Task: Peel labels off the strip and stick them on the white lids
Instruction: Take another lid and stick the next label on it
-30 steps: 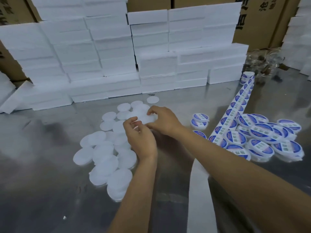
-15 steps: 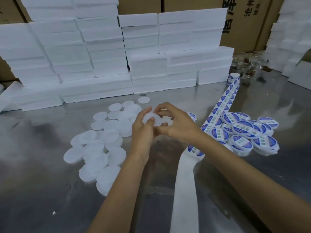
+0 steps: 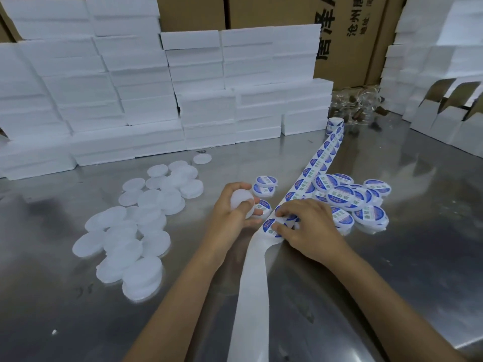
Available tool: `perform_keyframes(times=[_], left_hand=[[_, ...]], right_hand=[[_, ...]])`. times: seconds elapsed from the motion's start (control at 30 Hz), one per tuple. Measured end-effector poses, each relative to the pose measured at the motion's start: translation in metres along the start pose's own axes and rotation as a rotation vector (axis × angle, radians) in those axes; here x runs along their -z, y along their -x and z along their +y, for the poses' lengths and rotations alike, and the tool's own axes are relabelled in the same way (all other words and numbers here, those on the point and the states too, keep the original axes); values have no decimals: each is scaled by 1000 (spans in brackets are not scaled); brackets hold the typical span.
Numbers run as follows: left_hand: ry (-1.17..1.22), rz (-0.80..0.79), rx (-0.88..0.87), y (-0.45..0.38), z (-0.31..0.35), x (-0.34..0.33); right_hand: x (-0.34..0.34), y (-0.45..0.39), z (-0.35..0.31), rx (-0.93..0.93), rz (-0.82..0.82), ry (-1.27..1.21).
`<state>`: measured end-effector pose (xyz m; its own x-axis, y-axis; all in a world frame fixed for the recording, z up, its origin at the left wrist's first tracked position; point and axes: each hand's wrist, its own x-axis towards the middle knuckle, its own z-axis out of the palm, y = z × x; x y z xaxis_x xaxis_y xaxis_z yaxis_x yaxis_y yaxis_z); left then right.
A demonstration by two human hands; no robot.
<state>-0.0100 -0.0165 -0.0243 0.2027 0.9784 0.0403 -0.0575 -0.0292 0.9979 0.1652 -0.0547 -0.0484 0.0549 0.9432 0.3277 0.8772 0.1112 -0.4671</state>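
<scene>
My left hand [image 3: 230,215] grips a plain white lid [image 3: 241,203] just above the metal table. To its right, my right hand [image 3: 307,227] rests on the label strip [image 3: 313,165], its fingertips pinching at a blue-and-white label [image 3: 271,229] at the strip's near end. The strip runs diagonally from a roll [image 3: 335,125] at the back right toward me, and its bare white backing [image 3: 252,296] trails off the near edge. Several unlabelled white lids [image 3: 136,226] lie heaped on the left. Several labelled lids [image 3: 347,198] are piled on the right of the strip.
Stacks of white foam blocks [image 3: 146,100] wall off the back of the steel table [image 3: 392,257]. Cardboard cartons [image 3: 347,35] stand behind them. Clear jars [image 3: 360,105] lie at the back right, beside folded white boxes [image 3: 449,113] and more foam stacks.
Both hands left the plain lid pile; the left lifted one white lid and carried it right. My right hand let go of that lid and dropped onto the label strip.
</scene>
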Motion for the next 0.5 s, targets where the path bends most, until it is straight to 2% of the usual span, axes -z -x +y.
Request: perform_keyframes(times=[0.4, 0.5], left_hand=[[62, 8, -67, -5, -1, 1], [62, 0, -78, -6, 1, 1]], right_hand=[[-6, 3, -18, 31, -16, -180], [-5, 6, -21, 52, -19, -162]])
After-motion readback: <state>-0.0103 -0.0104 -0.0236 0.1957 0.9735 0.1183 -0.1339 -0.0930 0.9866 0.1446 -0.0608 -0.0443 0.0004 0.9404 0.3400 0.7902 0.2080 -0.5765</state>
